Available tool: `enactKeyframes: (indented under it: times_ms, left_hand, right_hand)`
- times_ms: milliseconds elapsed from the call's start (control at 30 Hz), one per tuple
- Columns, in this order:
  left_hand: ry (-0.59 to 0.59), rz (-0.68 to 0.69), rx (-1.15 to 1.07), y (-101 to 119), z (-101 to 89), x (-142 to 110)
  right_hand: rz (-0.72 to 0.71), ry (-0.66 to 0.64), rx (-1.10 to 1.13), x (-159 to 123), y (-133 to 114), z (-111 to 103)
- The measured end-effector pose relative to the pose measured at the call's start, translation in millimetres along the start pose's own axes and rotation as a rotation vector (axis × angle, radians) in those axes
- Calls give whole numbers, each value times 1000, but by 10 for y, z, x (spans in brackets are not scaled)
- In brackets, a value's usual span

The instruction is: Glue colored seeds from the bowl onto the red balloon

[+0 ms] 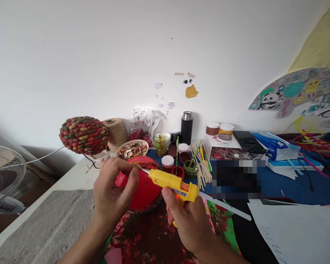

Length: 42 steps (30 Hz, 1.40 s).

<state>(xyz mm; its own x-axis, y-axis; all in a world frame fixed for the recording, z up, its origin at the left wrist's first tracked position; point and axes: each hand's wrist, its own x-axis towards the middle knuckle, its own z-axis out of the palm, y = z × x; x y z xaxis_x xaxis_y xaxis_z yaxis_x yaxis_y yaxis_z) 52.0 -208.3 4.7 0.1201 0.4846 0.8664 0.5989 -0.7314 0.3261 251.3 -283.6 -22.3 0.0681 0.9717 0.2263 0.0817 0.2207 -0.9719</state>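
Observation:
My right hand [185,216] is wrapped round a yellow glue gun [167,181]. A small light glows orange-red on the gun, and a long whitish glue stick [228,207] sticks out of its back. Up by the metal nozzle, my left hand [112,183] pinches a small brownish piece [137,166] between thumb and fingers. The piece looks like a bit of shell, partly hidden by the fingertips, and the nozzle tip is at or very near it. Behind both hands lies a round red bowl-like thing [140,190] with a dark lower edge.
An oval bowl of shell pieces [133,150] stands behind, near a twine spool [115,132] and a ball covered in coloured pieces [84,135]. Paint jars [190,169], wooden sticks [203,168] and a black flask [186,128] line the back. A fan [5,176] is at left.

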Motion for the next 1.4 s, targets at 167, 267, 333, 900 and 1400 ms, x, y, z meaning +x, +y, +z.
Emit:
enactKeyframes:
  times_ms: [167, 267, 333, 900, 1400]
  left_hand:
    - [14, -22, -7, -7, 1, -6]
    - [19, -17, -3, 0, 9, 3]
    - [20, -18, -3, 3, 13, 7]
    - [19, -35, -34, -33, 14, -13]
    - [19, -70, -89, -35, 10, -43]
  right_hand:
    - [-2, 1, 6, 1, 0, -5]
    - [6, -3, 18, 2, 0, 2]
    - [0, 0, 27, 3, 2, 12]
    - [12, -4, 27, 9, -14, 15]
    - [2, 0, 26, 13, -31, 10]
